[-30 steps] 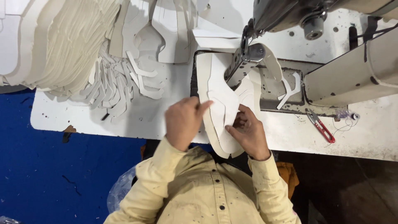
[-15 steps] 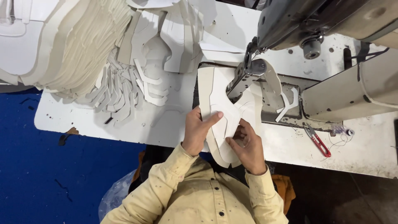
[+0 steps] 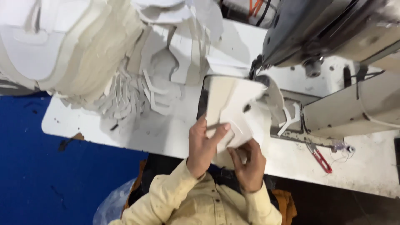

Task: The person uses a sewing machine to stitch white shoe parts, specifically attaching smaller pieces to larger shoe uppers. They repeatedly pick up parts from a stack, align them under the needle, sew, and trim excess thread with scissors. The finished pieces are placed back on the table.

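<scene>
A white cut piece of stiff material (image 3: 231, 110) lies at the needle area of a grey industrial sewing machine (image 3: 316, 37). My left hand (image 3: 203, 146) grips its near left edge, thumb laid across the top. My right hand (image 3: 248, 163) holds the near right edge from below, fingers curled under it. Both hands sit at the front edge of the white table (image 3: 166, 137). The piece's far corner reaches under the machine head. A thin white strip lies across the piece.
Tall stacks of white cut pieces (image 3: 71, 46) fill the table's left and back. Loose narrow white shapes (image 3: 137, 102) lie beside them. Red thread snips (image 3: 321, 158) rest at the right front. Blue floor (image 3: 50, 179) is at left, and a clear plastic bag (image 3: 110, 204) lies below.
The view has shifted and closed in. Both hands have moved the white piece, lifting its near end and turning it at the needle; the left thumb now lies on top.
</scene>
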